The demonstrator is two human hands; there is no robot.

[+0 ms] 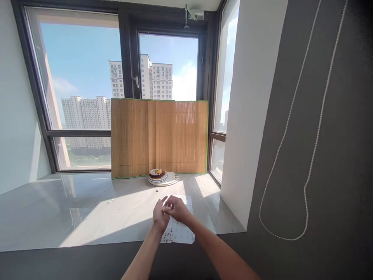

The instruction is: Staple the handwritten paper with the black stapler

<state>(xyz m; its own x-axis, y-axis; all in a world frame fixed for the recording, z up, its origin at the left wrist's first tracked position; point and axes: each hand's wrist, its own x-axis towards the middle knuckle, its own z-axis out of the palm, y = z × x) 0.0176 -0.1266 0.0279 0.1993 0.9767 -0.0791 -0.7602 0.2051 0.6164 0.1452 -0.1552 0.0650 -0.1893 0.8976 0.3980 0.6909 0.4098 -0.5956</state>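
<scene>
Over the pale window sill, my left hand (160, 217) is held palm up with its fingers stretched out. My right hand (177, 209) bends over it, fingertips pinched together at the left palm. Whatever lies in that pinch, if anything, is too small to make out. Below both hands is a sheet of white paper (183, 231) with dark handwriting, partly hidden by them. Beyond the hands stands a stack of plates (157, 179), with a small yellow item (158, 171) on top. A small dark bit (156, 190) lies on the sill between the stack and my hands.
A bamboo mat (159, 136) with green edging leans upright against the window behind the plates. Sunlight falls across the sill (96, 217), whose front edge runs below my wrists. On the right, a beaded blind cord (305, 210) hangs in a loop before a dark wall.
</scene>
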